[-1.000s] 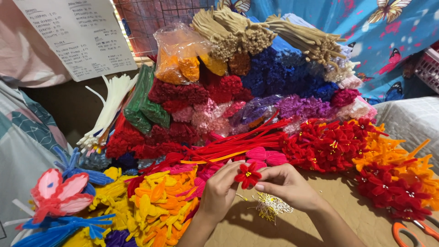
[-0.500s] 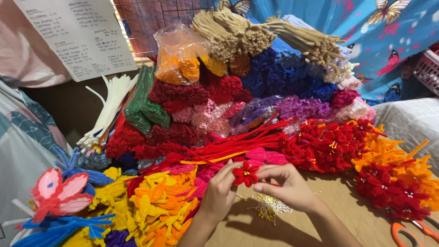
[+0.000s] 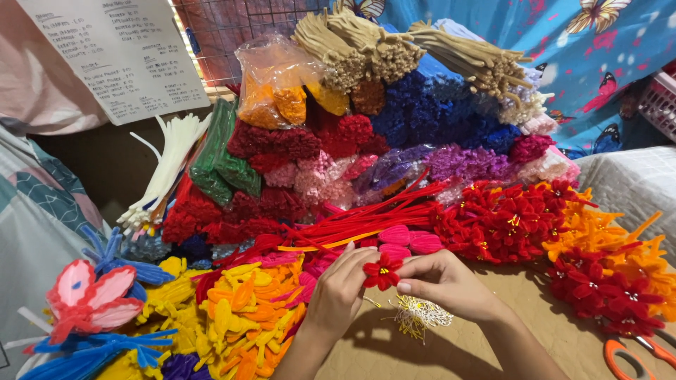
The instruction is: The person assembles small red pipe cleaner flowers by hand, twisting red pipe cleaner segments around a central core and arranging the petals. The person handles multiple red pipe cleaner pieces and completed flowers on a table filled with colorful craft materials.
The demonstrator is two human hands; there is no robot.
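Red flower (image 3: 382, 271) pinched between both hands over the cardboard (image 3: 451, 355). Left hand (image 3: 338, 290) fingertips closed on its left edge; right hand (image 3: 442, 280) thumb and forefinger closed on its right. Yellow stamen bundle (image 3: 420, 314) lies just below. Behind: finished red flowers (image 3: 508, 222), loose red stems (image 3: 366, 222), then stacked pipe-cleaner bundles (image 3: 394, 105).
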